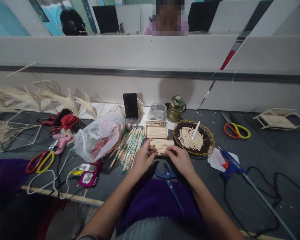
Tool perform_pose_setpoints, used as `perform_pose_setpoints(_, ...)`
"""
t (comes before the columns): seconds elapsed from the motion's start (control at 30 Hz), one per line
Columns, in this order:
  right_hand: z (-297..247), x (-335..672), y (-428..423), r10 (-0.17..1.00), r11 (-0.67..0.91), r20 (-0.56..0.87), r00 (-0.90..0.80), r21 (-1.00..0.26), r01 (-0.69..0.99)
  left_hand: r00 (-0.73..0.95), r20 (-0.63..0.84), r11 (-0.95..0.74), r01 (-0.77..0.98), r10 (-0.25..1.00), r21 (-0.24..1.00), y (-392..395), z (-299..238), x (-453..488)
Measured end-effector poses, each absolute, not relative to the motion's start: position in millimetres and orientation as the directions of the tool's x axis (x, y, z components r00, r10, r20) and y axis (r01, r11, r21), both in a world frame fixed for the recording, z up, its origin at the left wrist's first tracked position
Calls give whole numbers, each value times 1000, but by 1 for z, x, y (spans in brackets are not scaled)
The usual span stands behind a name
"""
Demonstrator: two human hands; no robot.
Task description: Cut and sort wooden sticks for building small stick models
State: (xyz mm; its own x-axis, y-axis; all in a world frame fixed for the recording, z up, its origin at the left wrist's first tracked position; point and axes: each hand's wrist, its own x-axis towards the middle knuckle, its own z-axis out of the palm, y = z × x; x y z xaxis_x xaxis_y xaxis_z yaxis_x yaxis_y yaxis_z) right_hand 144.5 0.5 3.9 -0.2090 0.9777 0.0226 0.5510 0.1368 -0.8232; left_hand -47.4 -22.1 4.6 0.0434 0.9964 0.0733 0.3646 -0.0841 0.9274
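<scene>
A flat panel of pale wooden sticks laid side by side (162,145) lies in front of me. My left hand (143,156) has its thumb and fingers closed at the panel's near left corner. At the near right side, the fingertips of my right hand (180,160) pinch together on the edge. Just behind sits a small stick-built piece (157,130) with raised edges. Blue-handled cutting pliers (167,174) lie between my forearms, close to the purple cloth (155,198). Right of the panel, a woven basket (212,145) holds short sticks (191,137) and a white pen-like tool (196,129).
To the left are bundled sticks (130,148), a plastic bag (100,135), a pink glue gun (62,142) and scissors (41,161). On the right lie a blue glue gun (231,166) with its cord and more scissors (236,130). A phone (130,105) and green jar (176,109) stand behind.
</scene>
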Motion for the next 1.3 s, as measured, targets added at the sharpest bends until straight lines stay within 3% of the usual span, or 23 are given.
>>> perform_pose_setpoints(0.27, -4, 132, 3, 954, 297, 224, -202, -586, 754, 37, 192, -175, 608, 981, 774, -10, -7, -44)
perform_pose_setpoints(0.53, -11, 126, -3, 913, 385, 300, -278, -406, 828, 47, 190, -170, 683, 981, 711, -12, -5, -41)
perform_pose_setpoints(0.9, -13, 140, 2, 907, 398, 327, -266, -456, 796, 57, 188, -174, 694, 980, 698, -10, -6, -38)
perform_pose_setpoints(1.3, -10, 144, 2, 909, 388, 313, -274, -397, 832, 27, 195, -170, 610, 980, 774, -9, -10, -39)
